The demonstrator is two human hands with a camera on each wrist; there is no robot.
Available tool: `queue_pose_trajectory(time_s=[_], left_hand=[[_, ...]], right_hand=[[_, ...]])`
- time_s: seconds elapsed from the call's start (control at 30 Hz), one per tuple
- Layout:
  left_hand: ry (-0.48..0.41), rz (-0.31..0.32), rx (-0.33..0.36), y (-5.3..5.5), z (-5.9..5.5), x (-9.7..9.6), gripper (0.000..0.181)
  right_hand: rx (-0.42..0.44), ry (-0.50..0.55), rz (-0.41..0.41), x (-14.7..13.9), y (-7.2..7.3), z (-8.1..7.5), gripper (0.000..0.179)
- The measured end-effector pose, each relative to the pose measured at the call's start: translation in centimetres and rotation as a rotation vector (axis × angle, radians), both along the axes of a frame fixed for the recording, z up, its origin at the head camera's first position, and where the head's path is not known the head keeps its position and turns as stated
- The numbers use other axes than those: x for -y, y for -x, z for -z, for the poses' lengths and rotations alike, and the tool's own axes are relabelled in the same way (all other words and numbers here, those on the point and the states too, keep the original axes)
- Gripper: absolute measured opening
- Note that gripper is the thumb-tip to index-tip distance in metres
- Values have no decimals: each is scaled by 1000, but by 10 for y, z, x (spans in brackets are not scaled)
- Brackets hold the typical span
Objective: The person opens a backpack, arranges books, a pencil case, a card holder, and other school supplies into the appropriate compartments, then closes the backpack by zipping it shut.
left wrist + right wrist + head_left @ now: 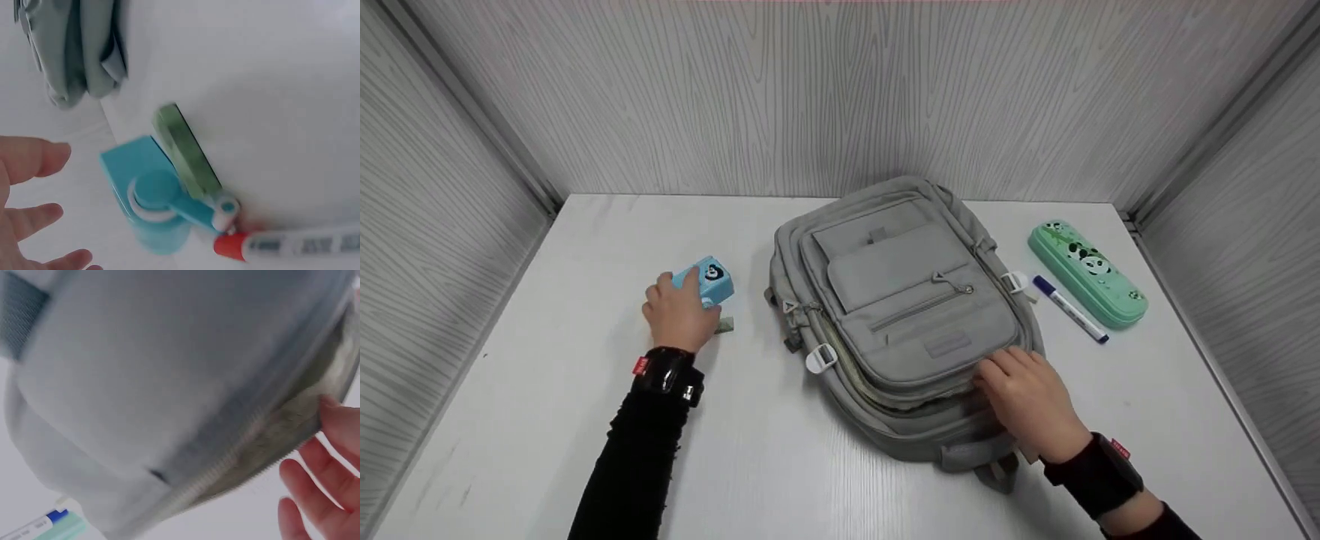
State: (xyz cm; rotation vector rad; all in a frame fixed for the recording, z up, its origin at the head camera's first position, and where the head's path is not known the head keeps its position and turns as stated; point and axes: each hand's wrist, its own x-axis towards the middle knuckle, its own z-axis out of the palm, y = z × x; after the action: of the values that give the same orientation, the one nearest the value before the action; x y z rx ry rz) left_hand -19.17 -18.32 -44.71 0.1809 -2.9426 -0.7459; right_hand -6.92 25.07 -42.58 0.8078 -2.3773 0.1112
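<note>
A light-blue crank pencil sharpener (711, 280) with a penguin picture stands at the left of the table. My left hand (681, 313) reaches over it with fingers spread; in the left wrist view a gap shows between the fingertips (53, 159) and the sharpener (160, 188). Beside the sharpener lie a small green block (188, 152) and a red-capped marker (298, 244), mostly hidden by the hand in the head view. A grey backpack (915, 300) lies flat, its zipped compartment partly open. My right hand (1027, 397) pinches the edge of that opening, thumb at its inner side.
Right of the backpack lie a blue-capped white marker (1071, 310) and a green pencil case (1087, 274) with pandas on it. Grey wood-grain panels (735, 97) enclose the white table (585, 247) at the back and both sides.
</note>
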Motion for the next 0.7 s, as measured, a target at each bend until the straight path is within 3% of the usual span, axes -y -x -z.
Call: queue_pose_trajectory(time_s=[0.13, 0.23, 0.5, 0.7], left_hand=[[32, 17, 156, -2, 4, 24, 75], [41, 31, 213, -1, 9, 33, 74], [10, 3, 117, 6, 22, 42, 58], [12, 30, 90, 10, 23, 40, 56]], right_hand=[[-64, 82, -57, 2, 11, -20, 27], [-69, 144, -77, 5, 19, -37, 24], [-59, 304, -33, 13, 39, -80, 16], [-15, 410, 31, 21, 54, -98, 11]])
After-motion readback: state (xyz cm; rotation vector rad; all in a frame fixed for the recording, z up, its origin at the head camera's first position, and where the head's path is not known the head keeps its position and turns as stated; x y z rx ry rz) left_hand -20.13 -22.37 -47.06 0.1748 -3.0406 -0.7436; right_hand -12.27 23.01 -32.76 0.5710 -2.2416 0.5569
